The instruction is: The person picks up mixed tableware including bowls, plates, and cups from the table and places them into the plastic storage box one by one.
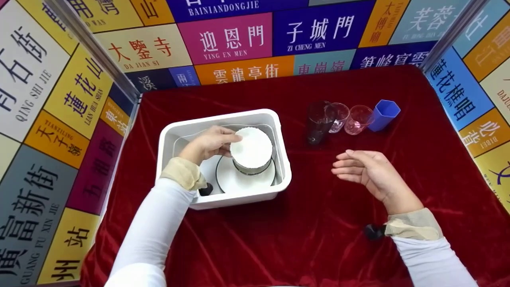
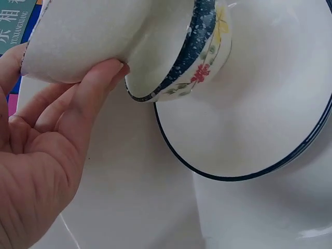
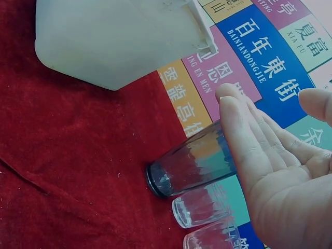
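My left hand (image 1: 213, 143) pinches the edge of a white bowl (image 1: 252, 147) inside a white plastic tub (image 1: 285, 175). In the left wrist view, the thumb and fingers of the left hand (image 2: 46, 155) hold this pale bowl (image 2: 93, 36) tilted. Close by it is a floral bowl (image 2: 199, 72) with a blue band; contact between the two is unclear. Below lies a white plate (image 2: 238, 150) with a dark blue rim. My right hand (image 1: 368, 171) hovers over the cloth with straight, relaxed fingers, holding nothing, nearest a tall dark glass (image 1: 318, 121).
Right of the tub stand two small clear glasses (image 1: 338, 117), one of them a pinkish glass (image 1: 357, 120), and a blue cup (image 1: 383, 115). A dark red cloth (image 1: 310, 239) covers the table. Panels with lettering (image 1: 235, 38) wall off the back and sides.
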Tool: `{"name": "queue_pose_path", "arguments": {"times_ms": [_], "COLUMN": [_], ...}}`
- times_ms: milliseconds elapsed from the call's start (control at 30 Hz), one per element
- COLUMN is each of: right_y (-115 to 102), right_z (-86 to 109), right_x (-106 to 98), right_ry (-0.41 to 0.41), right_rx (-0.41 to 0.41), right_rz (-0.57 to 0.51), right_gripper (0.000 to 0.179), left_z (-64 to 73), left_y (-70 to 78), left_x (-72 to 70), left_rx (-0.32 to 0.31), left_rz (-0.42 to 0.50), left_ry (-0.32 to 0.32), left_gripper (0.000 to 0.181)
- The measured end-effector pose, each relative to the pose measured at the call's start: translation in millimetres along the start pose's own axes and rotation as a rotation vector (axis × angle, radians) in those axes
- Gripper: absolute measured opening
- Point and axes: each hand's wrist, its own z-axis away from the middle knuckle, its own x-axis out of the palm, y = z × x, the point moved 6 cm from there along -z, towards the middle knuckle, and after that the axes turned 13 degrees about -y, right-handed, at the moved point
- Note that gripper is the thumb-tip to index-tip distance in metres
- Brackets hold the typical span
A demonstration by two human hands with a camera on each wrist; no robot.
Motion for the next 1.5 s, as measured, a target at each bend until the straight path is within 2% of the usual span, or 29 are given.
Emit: {"name": "queue_pose_path", "arguments": {"times_ms": [300, 833, 1167, 1500], "right_y": [3.0, 13.6, 14.6, 16.7], "right_z": [0.8, 4.2, 6.0, 7.6], "right_x": [-4.9, -11.9, -14.7, -15.2], "right_ry": [0.010, 0.036, 0.047, 0.054], "right_rx": [0.016, 0.031, 0.022, 0.036], "right_rz": [0.010, 0.023, 0.022, 0.015], "right_gripper": [0.030, 0.030, 0.032, 0.031], "left_z": [-2.9, -5.8, -10.0, -11.9], "left_y": [-3.6, -6.4, -9.9, -9.0], "left_x": [-1.6, 0.6, 0.6, 3.3], "left_rx": [-0.023, -0.100, -0.125, -0.127], "left_rz": [0.015, -0.003, -0.005, -0.012], "left_ry": [0.041, 0.091, 0.120, 0.105], "left_gripper": [0.044, 0.044, 0.045, 0.042]}}
